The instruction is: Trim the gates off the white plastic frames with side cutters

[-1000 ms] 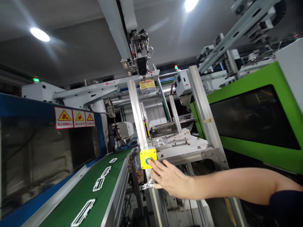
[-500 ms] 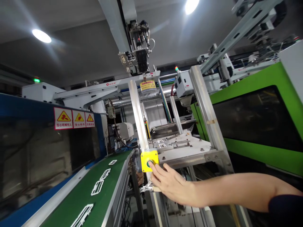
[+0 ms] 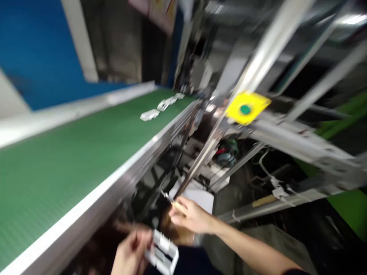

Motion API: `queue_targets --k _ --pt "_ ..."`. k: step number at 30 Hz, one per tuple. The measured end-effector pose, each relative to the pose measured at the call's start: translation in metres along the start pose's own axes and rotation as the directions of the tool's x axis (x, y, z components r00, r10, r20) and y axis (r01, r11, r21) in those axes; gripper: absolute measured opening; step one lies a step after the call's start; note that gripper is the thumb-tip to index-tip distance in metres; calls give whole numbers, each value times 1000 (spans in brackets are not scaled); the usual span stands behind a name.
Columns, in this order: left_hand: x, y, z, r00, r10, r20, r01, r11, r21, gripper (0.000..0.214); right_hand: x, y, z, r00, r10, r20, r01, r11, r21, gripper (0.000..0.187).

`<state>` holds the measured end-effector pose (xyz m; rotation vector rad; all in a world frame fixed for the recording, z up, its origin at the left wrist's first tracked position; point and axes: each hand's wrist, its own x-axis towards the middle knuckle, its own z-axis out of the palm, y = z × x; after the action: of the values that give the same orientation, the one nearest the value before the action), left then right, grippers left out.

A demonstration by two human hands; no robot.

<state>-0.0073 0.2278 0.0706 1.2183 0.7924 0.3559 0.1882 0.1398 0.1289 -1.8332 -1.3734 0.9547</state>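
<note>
In the lower middle of the head view, my left hand (image 3: 133,248) is closed on the edge of a white plastic frame (image 3: 172,253) with rectangular openings. To its upper right, my right hand (image 3: 192,216) grips a small hand tool (image 3: 180,208) with a pale yellow handle and a slim metal tip pointing up and left. Motion blur hides the tip's exact kind. Tool and frame are apart. Several similar white plastic parts (image 3: 149,115) lie on the green conveyor belt (image 3: 77,164) at the left.
The conveyor's metal side rail (image 3: 114,187) runs diagonally beside my left hand. A yellow box with a green button (image 3: 245,109) is fixed to an upright metal post (image 3: 259,63). A metal frame (image 3: 304,139) stands at the right; a blue machine (image 3: 37,49) is beyond the belt.
The view has swung downward. My right hand has left the green button and moved down, holding the tool. My left hand has come into view with the white plastic frame.
</note>
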Motion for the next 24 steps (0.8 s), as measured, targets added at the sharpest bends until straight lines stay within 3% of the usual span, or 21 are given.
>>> queue_targets --k 2,5,8,11,13,17,24 --pt "-26 -24 4 978 -68 -196 34 985 -171 35 4 22 42 986 65 152 -100 967 234 26" --pt "-43 -41 6 962 -134 -239 50 944 -326 30 6 35 77 951 105 292 -205 919 337 28" --pt "-52 -46 6 947 -134 -293 24 936 -352 26 7 29 84 930 61 364 -222 880 419 25" --pt "-61 -48 7 886 -129 -446 -13 953 -302 25 6 22 84 900 23 434 -239 860 450 29" --pt "-66 -49 6 860 -136 -491 -22 953 -302 25 6 21 87 883 32 468 -262 861 436 33" --pt "-76 -51 -3 888 -177 -424 -8 917 -399 27 8 21 92 876 50 479 -274 870 410 32" --pt "-86 -41 -25 959 -173 -224 130 972 -197 22 16 16 86 852 -9 524 -205 914 349 27"
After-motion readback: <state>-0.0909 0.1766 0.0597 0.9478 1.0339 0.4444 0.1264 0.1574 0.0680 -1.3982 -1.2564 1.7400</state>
